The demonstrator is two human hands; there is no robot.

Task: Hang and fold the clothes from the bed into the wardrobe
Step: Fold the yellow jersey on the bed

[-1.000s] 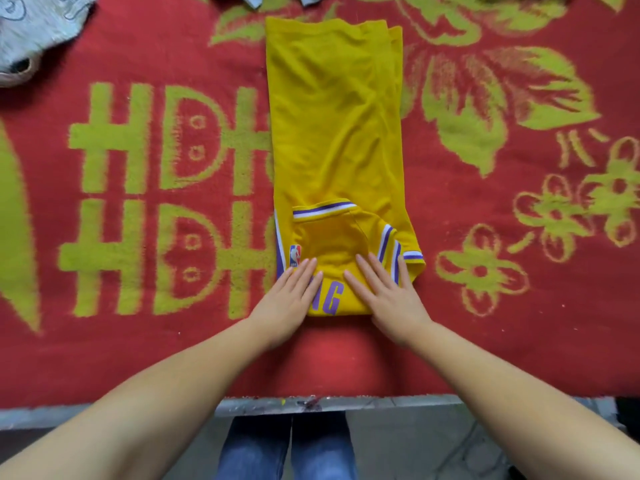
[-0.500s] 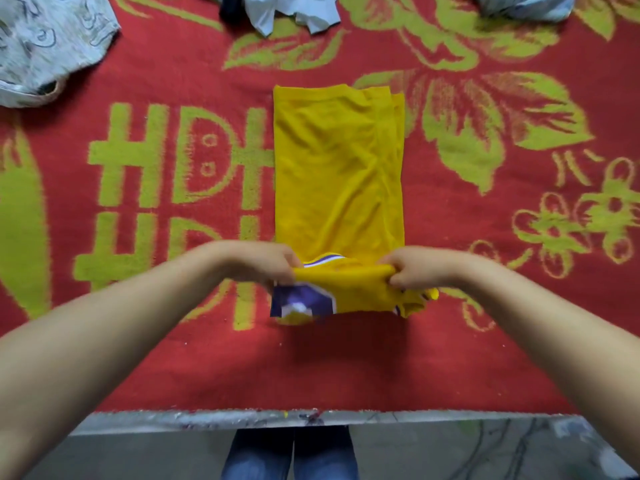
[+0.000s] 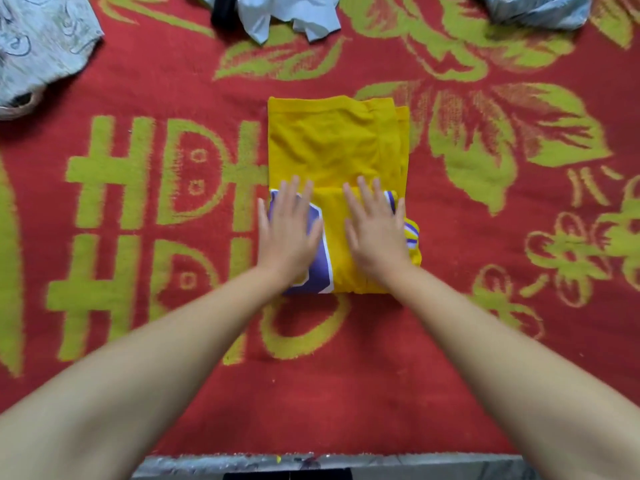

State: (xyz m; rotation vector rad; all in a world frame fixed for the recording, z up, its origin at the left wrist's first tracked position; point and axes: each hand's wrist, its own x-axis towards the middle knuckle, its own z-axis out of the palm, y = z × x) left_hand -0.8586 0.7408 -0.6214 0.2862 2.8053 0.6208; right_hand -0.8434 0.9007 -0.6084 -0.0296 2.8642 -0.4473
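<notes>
A yellow jersey [image 3: 332,143] with purple print lies folded on the red bed cover [image 3: 346,375], its near part doubled over onto the rest. My left hand [image 3: 289,230] lies flat with straight fingers on the purple number at the fold's left side. My right hand [image 3: 375,230] presses flat on the yellow cloth at the fold's right side, beside the striped trim. Both palms cover the lower layer's edge.
A grey printed garment [image 3: 38,46] lies at the far left. A white garment [image 3: 291,15] sits at the top middle, a pale blue one [image 3: 536,8] at the top right. The bed's grey front edge [image 3: 311,464] runs along the bottom.
Both hands gripped the jersey's near end, lifted it and folded it away from me over the rest. They have let go and now press flat on the folded part.
</notes>
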